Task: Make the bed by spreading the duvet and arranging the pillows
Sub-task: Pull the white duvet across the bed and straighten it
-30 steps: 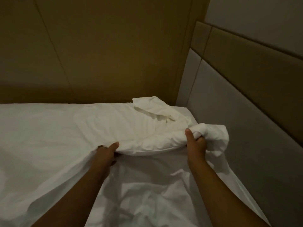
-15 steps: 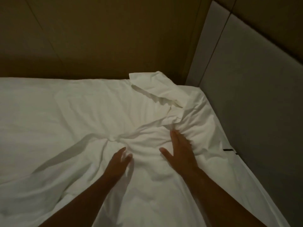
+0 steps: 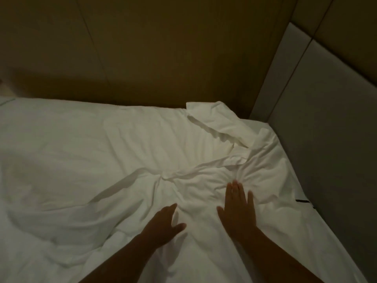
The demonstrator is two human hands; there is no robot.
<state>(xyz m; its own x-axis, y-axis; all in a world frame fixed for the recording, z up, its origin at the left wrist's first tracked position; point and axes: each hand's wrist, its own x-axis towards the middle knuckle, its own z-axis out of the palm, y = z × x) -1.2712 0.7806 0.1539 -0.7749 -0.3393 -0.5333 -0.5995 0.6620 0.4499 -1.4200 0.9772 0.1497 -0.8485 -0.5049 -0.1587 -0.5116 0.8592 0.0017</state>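
1. White duvet (image 3: pixel 106 160) over the bed, wrinkles bunched just beyond the right hand (image 3: pixel 237 211), toward the headboard (image 3: pixel 326 150) corner.
2. Both palms down, fingers straight, gripping nothing.
3. Right hand nearer; left hand (image 3: pixel 165 223) slightly behind.

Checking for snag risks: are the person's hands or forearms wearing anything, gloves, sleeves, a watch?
No gloves on the left hand or right hand. The left forearm and right forearm are bare: no sleeves, watch or bands. Rings: too dim to tell.

Left hand (image 3: pixel 165 223), right hand (image 3: pixel 237 211): fingers straight, seemingly palms down.
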